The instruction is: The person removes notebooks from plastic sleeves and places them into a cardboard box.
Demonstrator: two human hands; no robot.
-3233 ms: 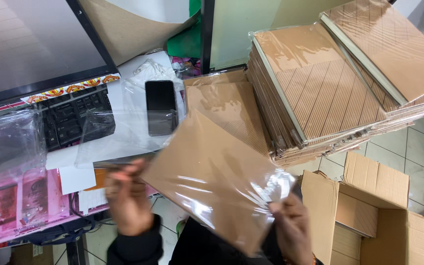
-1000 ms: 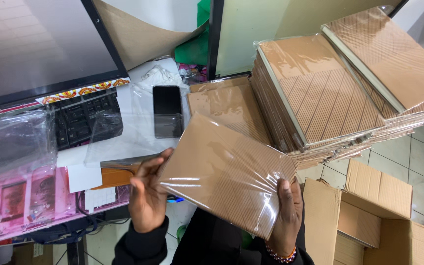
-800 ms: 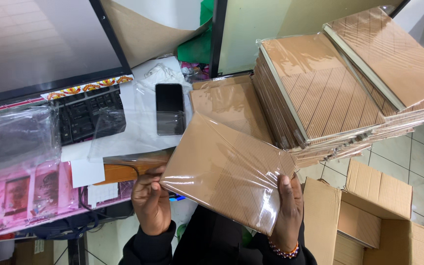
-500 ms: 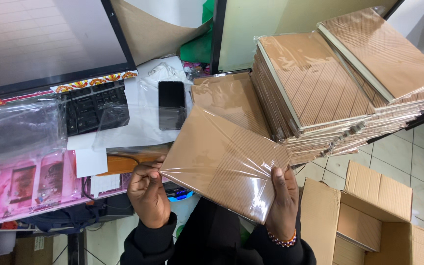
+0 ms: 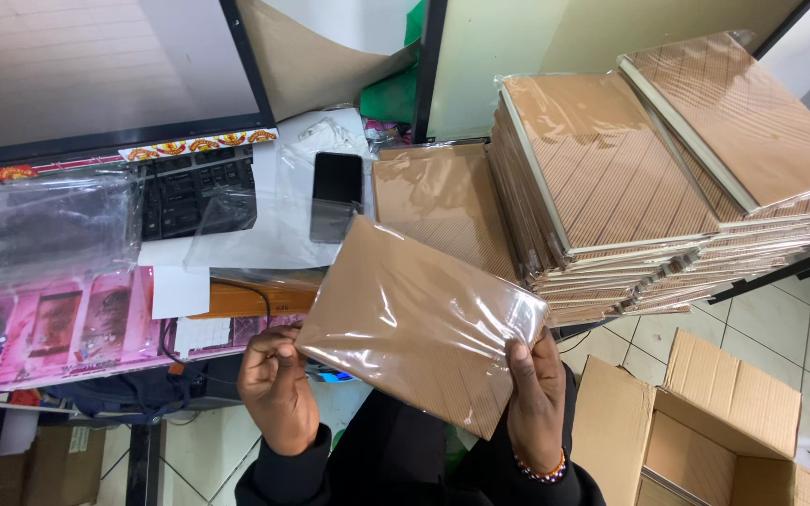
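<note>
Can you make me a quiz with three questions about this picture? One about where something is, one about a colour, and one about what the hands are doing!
1. Where is the black phone?
A. On the desk beside the keyboard
B. Inside the cardboard box
C. On top of the tall stack

2. What colour is the flat pack in the hands?
A. Blue
B. Brown
C. White

3. What are the hands doing with the pack?
A. Both hold it up
B. Only one touches it
C. Neither touches it

Answers:
1. A, the phone lies flat just right of the keyboard.
2. B, it is a brown board under shiny clear wrap, like the tall stack behind it.
3. A, the left hand pinches its left corner and the right hand grips its lower right edge.
</note>
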